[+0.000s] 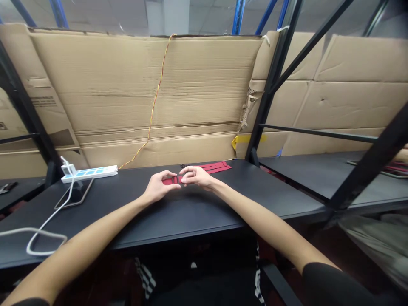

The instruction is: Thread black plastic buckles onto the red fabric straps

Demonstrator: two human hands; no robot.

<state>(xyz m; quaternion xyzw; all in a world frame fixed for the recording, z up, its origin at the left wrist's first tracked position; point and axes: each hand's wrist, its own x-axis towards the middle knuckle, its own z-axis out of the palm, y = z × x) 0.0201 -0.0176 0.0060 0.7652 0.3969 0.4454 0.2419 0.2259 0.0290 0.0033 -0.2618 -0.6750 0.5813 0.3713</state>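
Near the middle of the black desk [204, 212], a short red strap [168, 181] stretches between my two hands. My left hand [157, 187] pinches its left part between thumb and fingers. A small buckle-like piece [175, 179] shows on the strap in the gap between the hands, too small to make out well. My right hand [198, 177] has its fingertips closed on the strap's right end. Behind my right hand lie several flat red straps [218, 167], partly hidden by it. Small dark loops [184, 166] show at their left end.
On the left are a white power strip [95, 172] with a plugged-in charger, a white cable [47, 221] and a phone [76, 193]. A cardboard wall [111, 85] backs the desk, with a twisted yellow-red cord [156, 95] hanging down it. Black frame posts [270, 89] stand at the sides.
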